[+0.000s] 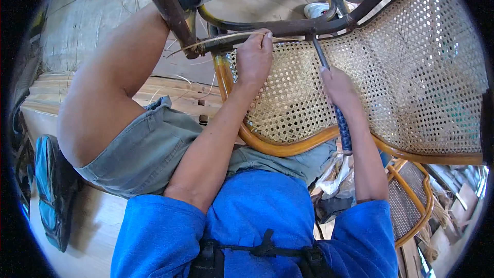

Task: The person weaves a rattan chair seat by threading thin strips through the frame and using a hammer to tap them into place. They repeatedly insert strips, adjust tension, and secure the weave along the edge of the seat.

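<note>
While left hand (pixel 253 62) pinches thin pale strip (pixel 226 35), right hand (pixel 339 88) grips dark-handled tool (pixel 342 128); woven panel (pixel 288 90) straw-coloured, hole-patterned.

Single view: head-worn fisheye, left of pair. Looks steeply down over blue shirt (pixel 260 201), facing cane-webbed chair (pixel 391 72) close in front; straight edges bow toward rim.

Left grip (pixel 254 59) pinched; right grip (pixel 339 88) curled tight, lower; forearms (pixel 212 146) extended forward.
</note>
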`<action>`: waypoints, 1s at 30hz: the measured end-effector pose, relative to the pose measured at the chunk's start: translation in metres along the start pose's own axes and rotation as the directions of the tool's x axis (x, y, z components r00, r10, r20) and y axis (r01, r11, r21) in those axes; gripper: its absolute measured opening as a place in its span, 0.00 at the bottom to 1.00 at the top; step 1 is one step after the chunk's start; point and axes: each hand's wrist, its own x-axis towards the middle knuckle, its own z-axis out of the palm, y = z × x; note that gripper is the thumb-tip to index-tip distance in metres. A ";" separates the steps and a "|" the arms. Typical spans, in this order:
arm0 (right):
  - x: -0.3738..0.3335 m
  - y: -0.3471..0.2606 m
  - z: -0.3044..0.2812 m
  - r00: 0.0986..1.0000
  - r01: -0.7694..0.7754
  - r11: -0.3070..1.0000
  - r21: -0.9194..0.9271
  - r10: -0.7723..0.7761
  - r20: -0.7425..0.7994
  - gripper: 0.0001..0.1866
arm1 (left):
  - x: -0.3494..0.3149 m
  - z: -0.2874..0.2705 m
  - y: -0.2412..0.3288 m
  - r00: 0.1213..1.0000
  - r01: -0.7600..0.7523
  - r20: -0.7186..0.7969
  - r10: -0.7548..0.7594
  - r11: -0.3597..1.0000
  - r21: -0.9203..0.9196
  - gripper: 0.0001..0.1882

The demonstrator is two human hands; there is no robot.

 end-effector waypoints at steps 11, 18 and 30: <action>-0.038 0.012 -0.020 0.999 0.047 0.979 0.200 -0.045 -0.015 0.12 | -0.007 -0.001 0.011 0.992 0.077 0.099 -0.079 0.997 0.025 0.11; -0.028 0.021 -0.005 0.993 0.001 0.979 0.203 0.022 -0.112 0.15 | -0.010 0.000 0.015 0.983 0.091 0.157 -0.096 0.995 0.039 0.10; -0.010 0.019 0.005 0.995 0.010 0.979 0.204 0.010 -0.096 0.15 | -0.006 0.003 0.016 0.987 0.087 0.130 -0.090 0.996 0.033 0.09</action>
